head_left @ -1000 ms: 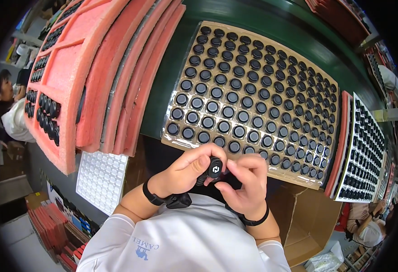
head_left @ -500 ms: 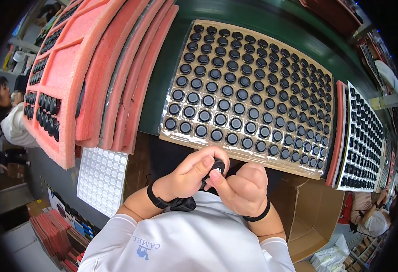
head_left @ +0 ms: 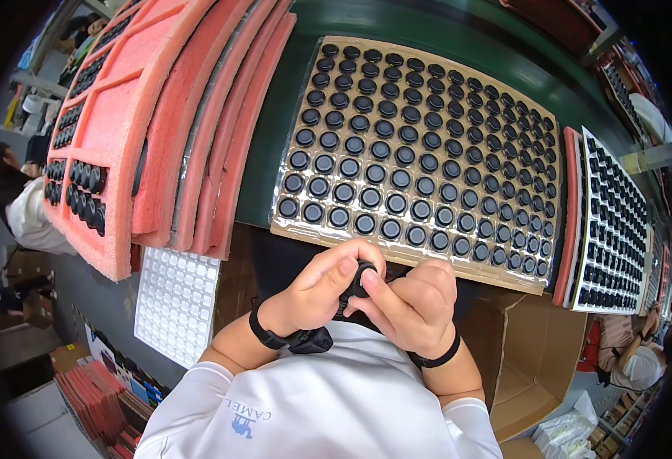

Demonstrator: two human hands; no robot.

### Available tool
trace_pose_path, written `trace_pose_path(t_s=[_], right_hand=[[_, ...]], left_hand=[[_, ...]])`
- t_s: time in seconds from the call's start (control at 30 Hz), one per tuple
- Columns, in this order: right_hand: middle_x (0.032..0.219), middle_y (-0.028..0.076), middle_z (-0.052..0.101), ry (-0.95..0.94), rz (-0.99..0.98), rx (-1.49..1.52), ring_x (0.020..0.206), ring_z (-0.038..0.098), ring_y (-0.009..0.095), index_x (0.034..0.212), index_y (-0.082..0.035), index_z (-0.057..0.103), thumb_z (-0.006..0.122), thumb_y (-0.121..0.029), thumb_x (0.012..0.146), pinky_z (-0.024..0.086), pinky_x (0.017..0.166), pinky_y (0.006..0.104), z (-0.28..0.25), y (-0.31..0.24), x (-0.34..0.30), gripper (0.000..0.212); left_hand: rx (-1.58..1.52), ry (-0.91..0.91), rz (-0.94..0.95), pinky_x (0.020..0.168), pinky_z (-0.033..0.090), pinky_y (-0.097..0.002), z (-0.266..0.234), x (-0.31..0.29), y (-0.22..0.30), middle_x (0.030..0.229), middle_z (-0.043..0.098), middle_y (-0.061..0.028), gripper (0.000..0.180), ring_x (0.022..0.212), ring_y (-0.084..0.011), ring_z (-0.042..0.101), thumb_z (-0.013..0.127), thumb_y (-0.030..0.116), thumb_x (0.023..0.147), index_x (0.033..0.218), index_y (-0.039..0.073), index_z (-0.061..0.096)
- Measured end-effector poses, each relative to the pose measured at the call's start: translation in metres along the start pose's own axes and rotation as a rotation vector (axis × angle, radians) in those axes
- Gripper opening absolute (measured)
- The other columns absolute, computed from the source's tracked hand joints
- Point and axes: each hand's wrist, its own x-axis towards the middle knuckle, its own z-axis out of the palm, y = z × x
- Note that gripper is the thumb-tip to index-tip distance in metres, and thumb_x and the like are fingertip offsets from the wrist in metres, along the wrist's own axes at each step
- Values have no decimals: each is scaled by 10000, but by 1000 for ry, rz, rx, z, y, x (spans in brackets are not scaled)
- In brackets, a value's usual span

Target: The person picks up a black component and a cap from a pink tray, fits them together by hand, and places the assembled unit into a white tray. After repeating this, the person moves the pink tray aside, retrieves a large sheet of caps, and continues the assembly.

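Close to my body, in front of my white shirt, both hands meet around a small black round cap-like part (head_left: 361,280). Its edge sits between the thumb and curled index finger of my left hand (head_left: 317,287). My right hand (head_left: 416,304) has its thumb pressed against the part's face, and its other fingers are folded in. What those folded fingers hold, if anything, is hidden. Just beyond my hands lies a clear blister tray (head_left: 294,223) on brown cardboard, filled with rows of similar black round parts (head_left: 365,223).
Pink foam trays (head_left: 221,145) stand stacked at the left, the top one holding black parts. Below them is a white blister tray (head_left: 175,302). A white tray of black parts (head_left: 615,229) stands at the right. An open cardboard box (head_left: 538,352) is beneath the table edge. Other people are at both sides.
My right thumb has shifted over the part's face, covering a white mark that showed before. Both hands stay close together in nearly the same place.
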Motion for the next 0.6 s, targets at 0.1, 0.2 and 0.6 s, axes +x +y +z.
trace_pose_path(t_s=[0.1,0.2,0.6], right_hand=[[738,-31,450,-25,-48,-29,625,425,140,865,-68,692,767,-95,589,337,522,262,-2,-2,-7,287],[763,-30,440,-46,-68,-19,658,429,145,896,-86,690,783,-110,574,339,537,269,-5,-3,-15,336],[656,-26,460,49,-183,79,563,426,130,731,-64,659,761,-59,546,326,480,237,1,-5,-22,211]], left_hand=[[21,44,-6,505,335,-180,3,1,0,768,471,-21,469,579,-43,393,311,444,961,941,7,480],[34,-23,20,498,336,-179,3,0,-2,765,471,-20,472,573,-39,389,312,447,959,943,6,478],[-83,14,25,490,330,-185,3,6,3,702,455,-24,471,528,-62,390,311,452,956,901,7,454]])
